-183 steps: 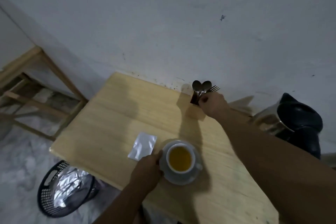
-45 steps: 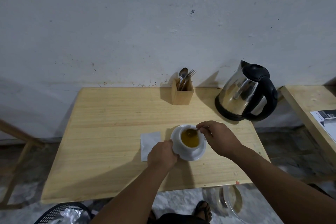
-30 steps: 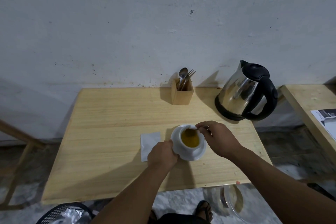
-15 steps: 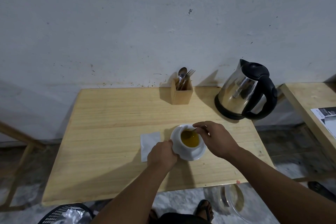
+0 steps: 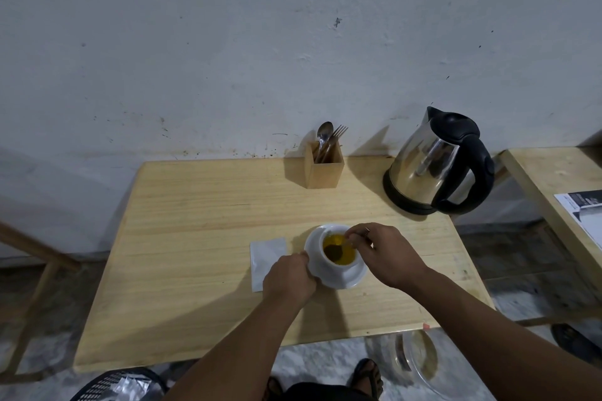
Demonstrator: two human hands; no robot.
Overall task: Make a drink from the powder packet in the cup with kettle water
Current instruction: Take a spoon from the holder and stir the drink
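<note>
Surface: pale wooden table (image 5: 195,238) set against a scuffed white wall (image 5: 228,42); marbled floor below. A second wooden surface (image 5: 553,179) stands at 3 o'clock, bearing a printed sheet (image 5: 583,212).

At 12 o'clock: wooden cutlery holder (image 5: 324,169) with a spoon and fork upright in it.

At 1 o'clock: steel kettle (image 5: 436,163), black lid and handle, upright on its base.

Centre: white cup (image 5: 329,265) on a white saucer (image 5: 350,280), filled with yellow-orange liquid. A spoon (image 5: 338,247) dips into the drink.

At 9 o'clock of the saucer: white powder packet (image 5: 267,257), flat on the table.

Left hand (image 5: 288,277): fingers curled against the saucer's rim.

Right hand (image 5: 387,254): fingertips pinched on the spoon's handle above the cup.

At 7 o'clock: a black basket (image 5: 110,384) on the floor.
</note>
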